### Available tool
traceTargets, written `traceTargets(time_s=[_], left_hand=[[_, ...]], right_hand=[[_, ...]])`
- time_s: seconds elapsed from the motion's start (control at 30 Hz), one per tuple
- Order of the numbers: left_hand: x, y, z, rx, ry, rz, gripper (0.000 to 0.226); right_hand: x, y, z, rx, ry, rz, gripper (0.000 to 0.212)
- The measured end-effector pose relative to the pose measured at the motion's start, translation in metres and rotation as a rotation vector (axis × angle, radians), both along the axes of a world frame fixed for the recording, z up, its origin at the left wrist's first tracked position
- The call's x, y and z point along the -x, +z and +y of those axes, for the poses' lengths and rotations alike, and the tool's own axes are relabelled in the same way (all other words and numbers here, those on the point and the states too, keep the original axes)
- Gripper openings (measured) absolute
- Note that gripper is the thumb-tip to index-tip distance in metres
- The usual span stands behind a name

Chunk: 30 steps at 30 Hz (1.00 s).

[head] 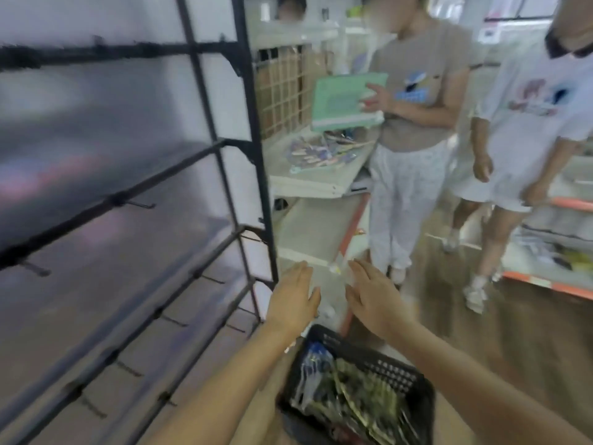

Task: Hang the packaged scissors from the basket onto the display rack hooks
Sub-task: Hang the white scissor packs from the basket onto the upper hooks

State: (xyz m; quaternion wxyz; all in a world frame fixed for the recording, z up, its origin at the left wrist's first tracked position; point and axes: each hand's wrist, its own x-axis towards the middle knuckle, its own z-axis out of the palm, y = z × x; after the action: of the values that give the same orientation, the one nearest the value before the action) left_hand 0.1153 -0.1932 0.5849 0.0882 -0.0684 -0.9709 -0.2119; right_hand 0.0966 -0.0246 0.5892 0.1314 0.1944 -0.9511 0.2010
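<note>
Reaching out with nothing in our hands, we could go wrong in a few ways. Our fingers [300, 271] are straight and close together on both hands, and they pinch nothing. When we dip into the basket [401, 377], the shiny packs could slip, or we could pull up 2 at once because they lie in a heap. The hooks [141, 205] on the rack [253, 149] are thin, so a pack's small hole could miss one and the pack could fall. The 2 people [414, 123] standing past the basket are near, and we could bump them.

Our left hand [293, 300] and right hand [373, 303] float flat, palms down, above the far edge of the basket, side by side and not touching. Both arms stretch forward over the basket. The packaged scissors [353, 396] lie inside the basket, under our arms. The rack stands left of the basket, and the hooks we can see look bare.
</note>
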Motion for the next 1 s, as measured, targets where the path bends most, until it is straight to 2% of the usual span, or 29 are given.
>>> traceTargets(time_s=[0.17, 0.33, 0.47, 0.63, 0.83, 1.0], left_hand=[[0.030, -0.058, 0.029, -0.052, -0.056, -0.153, 0.046], [0.054, -0.134, 0.038, -0.057, -0.042, -0.387, 0.038], [0.061, -0.186, 0.037, -0.056, -0.026, -0.524, 0.042], [0.055, -0.260, 0.025, -0.023, -0.012, -0.683, 0.033], [0.051, -0.353, 0.012, 0.041, -0.062, -0.833, 0.041], [0.063, -0.430, 0.006, 0.073, -0.126, -0.880, 0.043]], right_hand=[[0.013, -0.066, 0.033, -0.001, -0.084, -0.171, 0.040], [0.026, -0.148, 0.053, -0.069, -0.101, -0.413, 0.051], [0.031, -0.213, 0.063, -0.086, -0.150, -0.589, 0.050], [0.027, -0.284, 0.073, -0.131, -0.192, -0.748, 0.049], [0.013, -0.370, 0.075, -0.141, -0.292, -0.930, 0.044], [0.012, -0.445, 0.067, -0.194, -0.333, -1.049, 0.049]])
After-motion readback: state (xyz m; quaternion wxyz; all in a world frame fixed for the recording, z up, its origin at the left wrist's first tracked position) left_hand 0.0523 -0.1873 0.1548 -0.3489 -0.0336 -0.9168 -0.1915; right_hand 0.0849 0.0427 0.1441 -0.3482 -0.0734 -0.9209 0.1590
